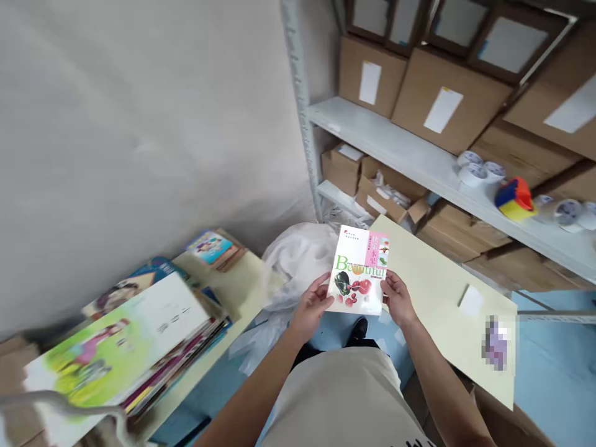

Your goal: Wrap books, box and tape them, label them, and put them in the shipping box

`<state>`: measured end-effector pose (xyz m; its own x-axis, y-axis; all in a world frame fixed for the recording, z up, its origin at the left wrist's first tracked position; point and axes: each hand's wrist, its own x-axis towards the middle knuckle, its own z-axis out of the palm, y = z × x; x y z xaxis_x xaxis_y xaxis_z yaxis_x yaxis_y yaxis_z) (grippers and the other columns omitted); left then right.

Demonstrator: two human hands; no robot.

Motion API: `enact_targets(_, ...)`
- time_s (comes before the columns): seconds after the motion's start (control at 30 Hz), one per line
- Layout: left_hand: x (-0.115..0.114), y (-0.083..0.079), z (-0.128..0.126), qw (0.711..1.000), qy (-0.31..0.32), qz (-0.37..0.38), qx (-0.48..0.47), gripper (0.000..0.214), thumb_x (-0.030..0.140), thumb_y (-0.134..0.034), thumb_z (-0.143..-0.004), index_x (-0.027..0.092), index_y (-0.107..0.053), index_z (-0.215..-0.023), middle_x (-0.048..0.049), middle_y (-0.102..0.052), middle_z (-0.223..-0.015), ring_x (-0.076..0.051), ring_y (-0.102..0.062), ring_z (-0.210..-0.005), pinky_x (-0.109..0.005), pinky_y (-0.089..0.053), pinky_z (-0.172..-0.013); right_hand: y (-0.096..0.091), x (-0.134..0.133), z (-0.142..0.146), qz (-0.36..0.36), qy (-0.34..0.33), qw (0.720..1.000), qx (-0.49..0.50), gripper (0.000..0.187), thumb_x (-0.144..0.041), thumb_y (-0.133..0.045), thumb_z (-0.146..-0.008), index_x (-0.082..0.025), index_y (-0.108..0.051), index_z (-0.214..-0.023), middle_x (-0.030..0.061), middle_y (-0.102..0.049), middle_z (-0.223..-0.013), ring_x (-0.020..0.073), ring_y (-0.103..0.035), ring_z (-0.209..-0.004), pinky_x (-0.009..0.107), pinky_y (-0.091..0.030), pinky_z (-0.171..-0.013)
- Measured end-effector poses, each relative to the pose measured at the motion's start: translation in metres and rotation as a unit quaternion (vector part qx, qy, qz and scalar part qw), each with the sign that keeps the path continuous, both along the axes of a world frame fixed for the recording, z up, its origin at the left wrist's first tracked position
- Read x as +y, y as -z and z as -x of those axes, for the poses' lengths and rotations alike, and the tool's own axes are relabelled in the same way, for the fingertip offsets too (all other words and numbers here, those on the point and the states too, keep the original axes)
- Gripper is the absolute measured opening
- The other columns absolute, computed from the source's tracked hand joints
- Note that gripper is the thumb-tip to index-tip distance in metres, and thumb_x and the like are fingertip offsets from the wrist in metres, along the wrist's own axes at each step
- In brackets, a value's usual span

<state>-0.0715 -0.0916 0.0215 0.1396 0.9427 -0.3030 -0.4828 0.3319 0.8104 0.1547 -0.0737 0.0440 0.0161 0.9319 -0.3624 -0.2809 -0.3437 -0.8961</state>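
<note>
I hold a thin white book (359, 268) in front of me with both hands. Its cover shows fruit pictures, a green word "Beautiful" and a pink band at the top right. My left hand (311, 305) grips its lower left edge, thumb on the cover. My right hand (397, 299) grips its lower right edge in the same way. The book hangs above the blue floor, between two pale tables.
A pile of picture books (135, 341) lies on the table at my left. A pale yellow table (433, 292) with a white slip (471, 300) stands at my right. Crumpled white plastic (298, 261) lies on the floor. Metal shelves (400, 155) carry cardboard boxes, tape rolls and a coloured toy.
</note>
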Motion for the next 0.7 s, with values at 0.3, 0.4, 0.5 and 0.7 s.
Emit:
enact_targets(0.3, 0.019, 0.013, -0.129, 0.983, 0.147, 0.081, 0.074, 0.061, 0.052, -0.081, -0.062, 0.022, -0.065, -0.113, -0.0074, -0.073, -0.101, -0.021, -0.069, -0.086, -0.033, -0.054, -0.075, 0.018, -0.030, -0.129, 0.011, 0.130, 0.991, 0.030, 0.050, -0.053, -0.080, -0.065, -0.029, -0.058, -0.104, 0.0006, -0.073, -0.091, 0.0207, -0.069, -0.075, 0.034, -0.057, -0.062)
enact_targets(0.4, 0.025, 0.013, -0.154, 0.974, 0.190, 0.094, 0.079, 0.061, 0.054, -0.081, -0.060, 0.020, -0.064, -0.108, -0.0069, -0.075, -0.093, -0.021, -0.070, -0.081, -0.036, -0.055, -0.079, 0.022, -0.039, -0.149, 0.015, 0.154, 0.987, 0.035, 0.050, -0.054, -0.079, -0.065, -0.029, -0.058, -0.104, 0.0018, -0.073, -0.094, 0.0219, -0.069, -0.078, 0.035, -0.057, -0.063)
enact_targets(0.5, 0.031, 0.013, -0.173, 0.968, 0.209, 0.077, 0.112, 0.060, 0.056, -0.080, -0.060, 0.020, -0.065, -0.105, -0.0074, -0.076, -0.092, -0.023, -0.071, -0.085, -0.036, -0.055, -0.080, 0.027, -0.043, -0.165, 0.019, 0.177, 0.983, 0.037, 0.049, -0.054, -0.078, -0.066, -0.029, -0.059, -0.104, 0.0014, -0.072, -0.089, 0.0217, -0.068, -0.077, 0.034, -0.056, -0.062)
enact_targets(0.7, 0.044, 0.013, -0.190, 0.966, 0.223, 0.079, 0.103, 0.061, 0.056, -0.082, -0.058, 0.018, -0.066, -0.102, -0.0074, -0.076, -0.089, -0.023, -0.071, -0.083, -0.034, -0.055, -0.077, 0.026, -0.033, -0.187, 0.002, 0.225, 0.974, 0.035, 0.032, -0.044, -0.074, -0.068, -0.027, -0.066, -0.094, 0.0009, -0.073, -0.092, 0.0189, -0.067, -0.076, 0.028, -0.052, -0.060)
